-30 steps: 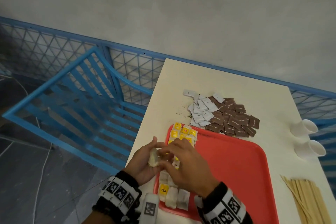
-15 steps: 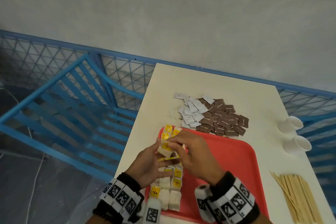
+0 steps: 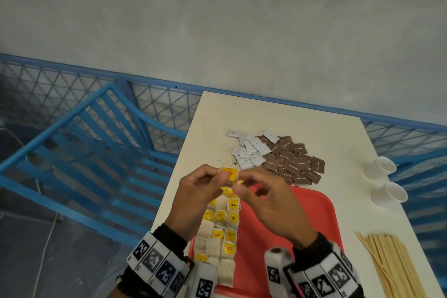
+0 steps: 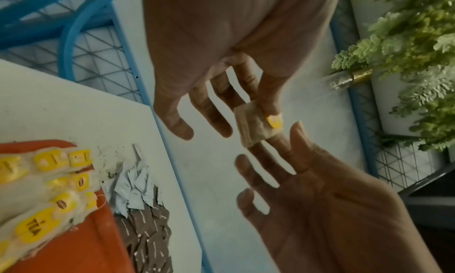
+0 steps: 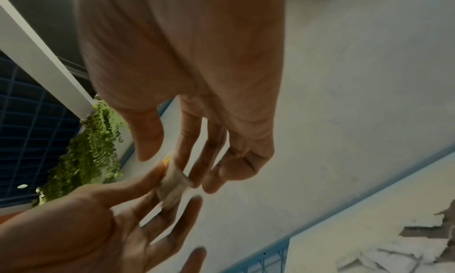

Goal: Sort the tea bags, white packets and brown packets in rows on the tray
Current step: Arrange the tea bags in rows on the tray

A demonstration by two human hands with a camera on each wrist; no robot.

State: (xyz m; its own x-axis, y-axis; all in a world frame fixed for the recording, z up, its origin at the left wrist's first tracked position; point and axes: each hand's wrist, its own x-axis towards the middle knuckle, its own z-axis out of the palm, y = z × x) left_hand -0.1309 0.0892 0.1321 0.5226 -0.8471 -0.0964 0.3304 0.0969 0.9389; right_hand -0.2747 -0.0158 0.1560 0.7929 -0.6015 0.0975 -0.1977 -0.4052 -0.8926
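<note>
Both my left hand (image 3: pixel 198 191) and right hand (image 3: pixel 271 203) pinch one small paper tea bag with a yellow tag (image 3: pixel 229 173) above the red plastic tray (image 3: pixel 312 215). Tea-bag rows (image 3: pixel 221 227) fill its left edge; white paper packets (image 3: pixel 249 150) and brown paper packets (image 3: pixel 295 164) wait heaped on the cream worktop (image 3: pixel 338 138).

We read "TEA" on the yellow tag (image 3: pixel 232 204) of one of the tea bags (image 3: pixel 221 230) lying on the tray (image 3: pixel 290 225). The print on the brown packets (image 3: pixel 294 164) is too small to read.
</note>
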